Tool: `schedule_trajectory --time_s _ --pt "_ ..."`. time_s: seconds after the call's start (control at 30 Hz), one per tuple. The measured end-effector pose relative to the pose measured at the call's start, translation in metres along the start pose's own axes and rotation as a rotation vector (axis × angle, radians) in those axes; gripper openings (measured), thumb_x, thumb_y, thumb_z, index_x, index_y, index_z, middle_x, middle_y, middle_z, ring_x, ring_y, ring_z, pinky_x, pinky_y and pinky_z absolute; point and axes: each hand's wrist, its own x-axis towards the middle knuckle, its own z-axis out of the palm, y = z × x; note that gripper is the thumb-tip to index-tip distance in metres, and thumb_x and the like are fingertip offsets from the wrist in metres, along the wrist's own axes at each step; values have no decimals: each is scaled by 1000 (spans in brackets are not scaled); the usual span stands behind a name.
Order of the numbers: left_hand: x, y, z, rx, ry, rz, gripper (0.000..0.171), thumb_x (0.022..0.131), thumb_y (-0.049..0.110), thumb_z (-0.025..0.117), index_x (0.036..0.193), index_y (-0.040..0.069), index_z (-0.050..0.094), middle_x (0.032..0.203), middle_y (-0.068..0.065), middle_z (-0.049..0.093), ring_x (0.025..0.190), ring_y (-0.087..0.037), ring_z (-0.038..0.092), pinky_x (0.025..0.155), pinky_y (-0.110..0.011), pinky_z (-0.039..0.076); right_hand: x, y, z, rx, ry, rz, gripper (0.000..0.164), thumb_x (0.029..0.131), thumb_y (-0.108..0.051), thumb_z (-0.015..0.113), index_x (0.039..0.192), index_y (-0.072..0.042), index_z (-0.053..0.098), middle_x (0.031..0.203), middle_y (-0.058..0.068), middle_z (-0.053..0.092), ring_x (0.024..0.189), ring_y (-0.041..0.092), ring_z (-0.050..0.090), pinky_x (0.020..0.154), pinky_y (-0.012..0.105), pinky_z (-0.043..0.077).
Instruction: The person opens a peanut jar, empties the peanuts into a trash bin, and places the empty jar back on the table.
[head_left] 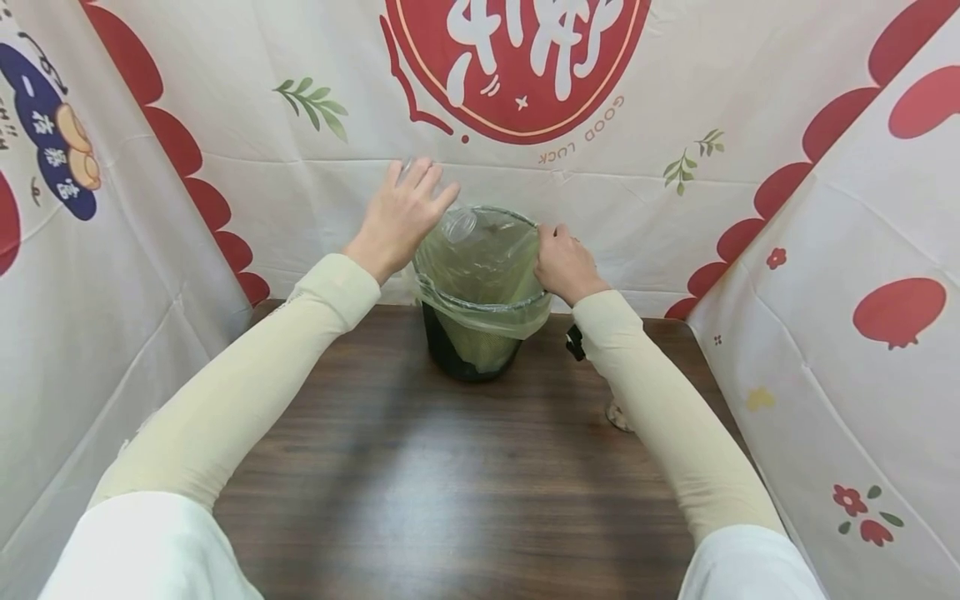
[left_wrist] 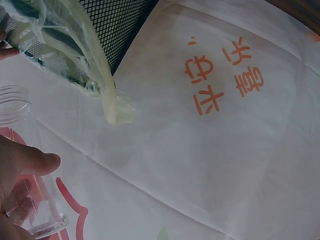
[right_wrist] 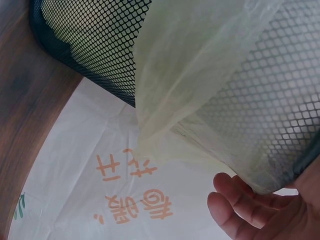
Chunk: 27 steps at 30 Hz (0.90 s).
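Note:
My left hand [head_left: 401, 212] holds a clear, wide-mouthed bottle [left_wrist: 47, 210] tilted above the left side of a wastebasket. In the left wrist view the thumb lies across the bottle's side, and its threaded mouth has no cap. The dark mesh wastebasket [head_left: 444, 348] stands at the back of the table, lined with a thin yellow-green bin bag [head_left: 487, 319] folded over the rim. My right hand [head_left: 566, 265] grips the wastebasket's rim on the right, its fingers curled over the edge and bag, as the right wrist view shows.
A dark wood-grain table [head_left: 420, 483] spreads in front of the wastebasket. Printed white cloth [head_left: 247, 200] hangs at the back and both sides. A small round clear item [head_left: 617, 417] lies partly hidden by the right sleeve; a small black object [head_left: 575, 342] shows near that wrist.

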Motion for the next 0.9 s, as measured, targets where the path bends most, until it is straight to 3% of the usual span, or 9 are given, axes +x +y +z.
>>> schedule_trajectory --time_s 0.27,0.5,0.7,0.9 --pt "-2 -4 -5 3 6 -26 53 90 3 81 139 7 61 140 -23 61 135 -41 52 111 -57 48 1 3 -6 25 -51 -9 61 105 -6 35 165 8 29 157 39 40 128 54 60 101 62 57" --pt "1 -9 -13 -7 110 -66 37 100 -2 66 135 7 64 132 -22 64 133 -40 54 111 -57 48 -5 0 -19 -12 -78 -24 62 105 -8 34 165 7 30 157 39 42 139 55 53 111 67 50" --pt "5 -7 -27 -29 190 -145 35 103 -2 54 135 7 65 136 -21 64 135 -40 55 109 -55 48 -15 -8 -38 -57 -27 -60 57 108 -11 32 162 7 35 153 39 45 137 58 52 110 70 49" --pt "8 -3 -46 -73 263 -224 42 104 -2 43 139 9 64 138 -20 64 134 -39 55 114 -57 43 -27 -21 -61 -20 42 -81 55 114 -19 36 164 4 35 160 35 42 145 54 46 117 68 43"
